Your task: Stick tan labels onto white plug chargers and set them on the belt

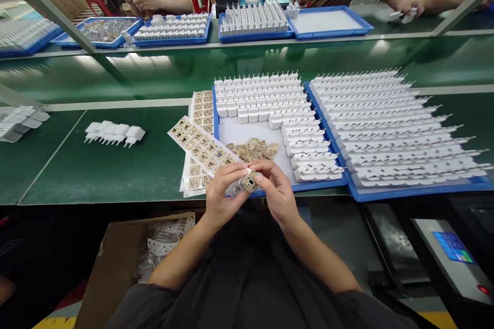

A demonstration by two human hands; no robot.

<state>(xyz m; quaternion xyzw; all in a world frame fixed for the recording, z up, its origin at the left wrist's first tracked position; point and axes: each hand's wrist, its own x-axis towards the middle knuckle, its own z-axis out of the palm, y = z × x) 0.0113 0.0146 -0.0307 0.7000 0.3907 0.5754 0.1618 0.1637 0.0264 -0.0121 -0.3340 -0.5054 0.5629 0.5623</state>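
My left hand [222, 193] and my right hand [276, 190] meet at the near edge of the green bench, both pinching one small charger part [249, 181] with a tan label on its face. Just beyond them lies a sheet of tan labels [200, 144] on more sheets. A blue tray [247, 133] behind it holds rows of white charger plugs [266, 95] and a small heap of peeled tan pieces [254, 150].
A second blue tray [360, 196] on the right is packed with white plugs. A short row of plugs [113, 132] lies at left. Other people work across the bench behind blue trays [328, 20]. A cardboard box [116, 262] sits below; a machine panel [453, 247] at lower right.
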